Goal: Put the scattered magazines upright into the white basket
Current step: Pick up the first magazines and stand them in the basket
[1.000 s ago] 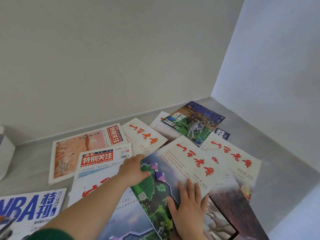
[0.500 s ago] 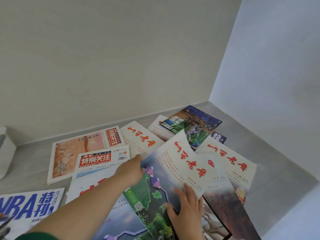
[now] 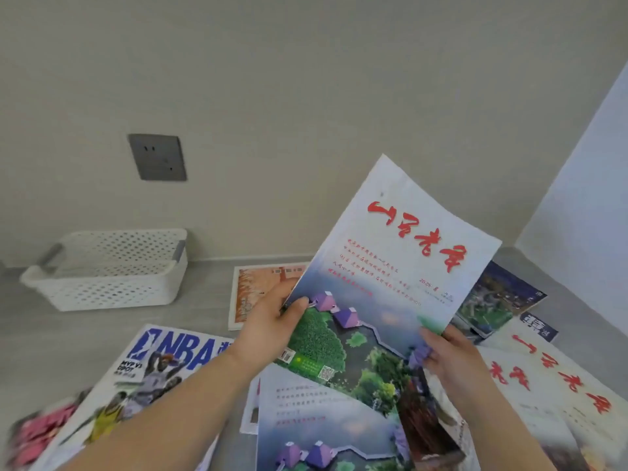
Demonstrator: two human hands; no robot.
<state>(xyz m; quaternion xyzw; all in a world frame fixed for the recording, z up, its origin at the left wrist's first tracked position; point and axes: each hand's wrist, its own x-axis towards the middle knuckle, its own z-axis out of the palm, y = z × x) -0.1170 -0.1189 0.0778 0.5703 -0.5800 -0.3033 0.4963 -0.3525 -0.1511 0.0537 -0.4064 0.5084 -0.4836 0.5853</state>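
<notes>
A magazine [image 3: 390, 273] with red calligraphy and a green landscape cover is lifted off the floor and tilted up. My left hand [image 3: 268, 331] grips its left edge, thumb on the cover. My right hand [image 3: 445, 355] pinches its lower right edge. The white perforated basket [image 3: 112, 290] stands empty by the wall at the left. Several magazines lie flat below: an NBA issue [image 3: 153, 372], a twin landscape cover [image 3: 319, 423], an orange one [image 3: 258, 290], red-titled ones [image 3: 557, 385] and a dark one [image 3: 499, 300] at the right.
A grey wall socket [image 3: 158, 157] sits above the basket. Walls meet in a corner at the far right. Bare grey floor [image 3: 204, 300] lies between basket and magazines. A blurred pink item [image 3: 37, 433] shows at the bottom left.
Both hands have lifted the landscape magazine off the pile and tilted it up. The view has swung left, bringing the basket and the socket into sight.
</notes>
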